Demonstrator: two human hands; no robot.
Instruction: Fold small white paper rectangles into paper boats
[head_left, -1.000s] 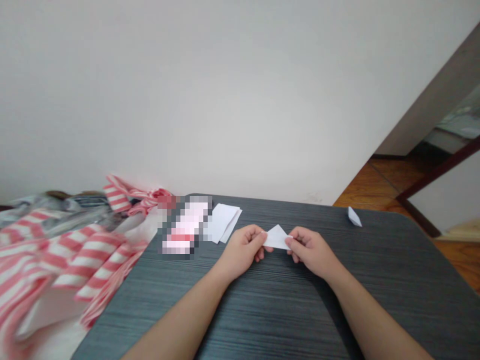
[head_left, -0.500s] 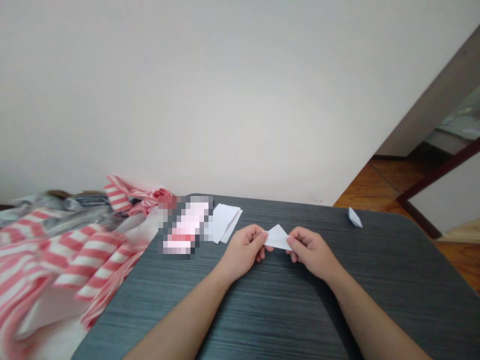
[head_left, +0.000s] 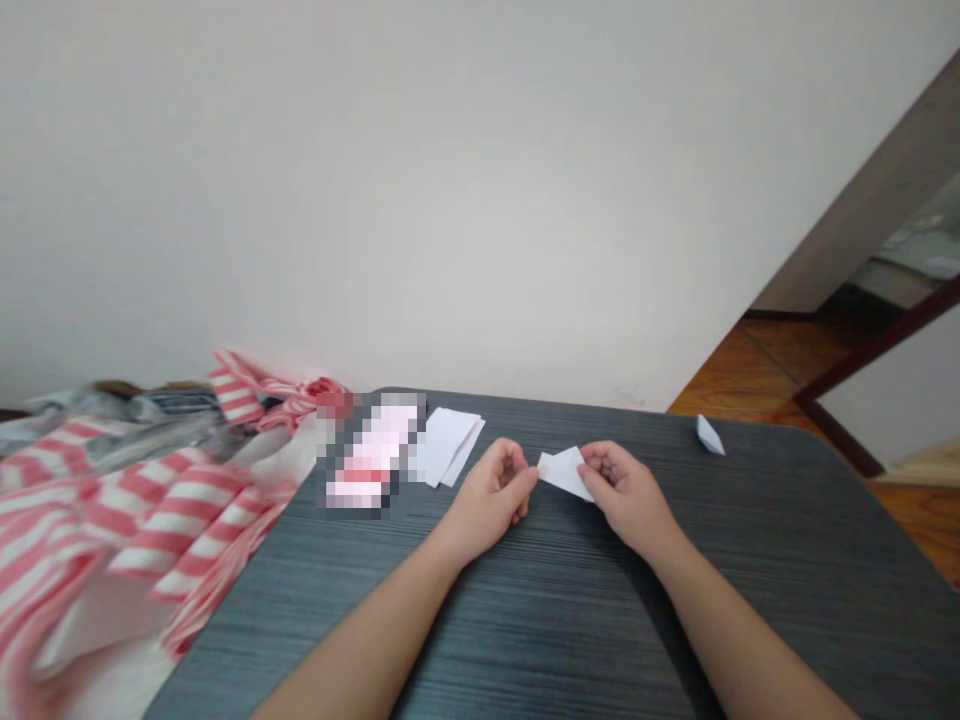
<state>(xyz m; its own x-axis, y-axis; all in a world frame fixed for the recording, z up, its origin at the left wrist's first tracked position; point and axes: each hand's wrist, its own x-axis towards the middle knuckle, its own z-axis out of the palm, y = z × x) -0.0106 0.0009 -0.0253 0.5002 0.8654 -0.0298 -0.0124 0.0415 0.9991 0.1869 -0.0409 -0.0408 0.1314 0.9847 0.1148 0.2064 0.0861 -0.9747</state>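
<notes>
So, folded paper [head_left: 564,470]: small, white, pointed at its left end; it is held just above the table, between the two hands, near the middle of the far half.
Left hand [head_left: 491,495]: fingers are curled in; the paper's left tip is pinched between thumb and forefinger, as far as can be seen.
Right hand [head_left: 626,490]: closed on the paper's right part, which is gripped between thumb and fingers; the far end of the paper is covered by them.
Forearms: both are laid out over the table from the near edge.
Table [head_left: 525,620]: dark grey, streaked grain, rounded corners.
Paper sheets [head_left: 450,440]: white, stacked flat on the table, left of the left hand and apart from it.
Small folded piece [head_left: 709,434]: white, set near the table's far right edge, well apart from the hands.
Striped cloth [head_left: 150,510]: pink and white, heaped left of the table, overlapping its left edge.
Blurred patch [head_left: 369,450]: pixelated, just beside the sheets; contents cannot be told.
Wall [head_left: 450,200]: plain, pale, behind the table.
</notes>
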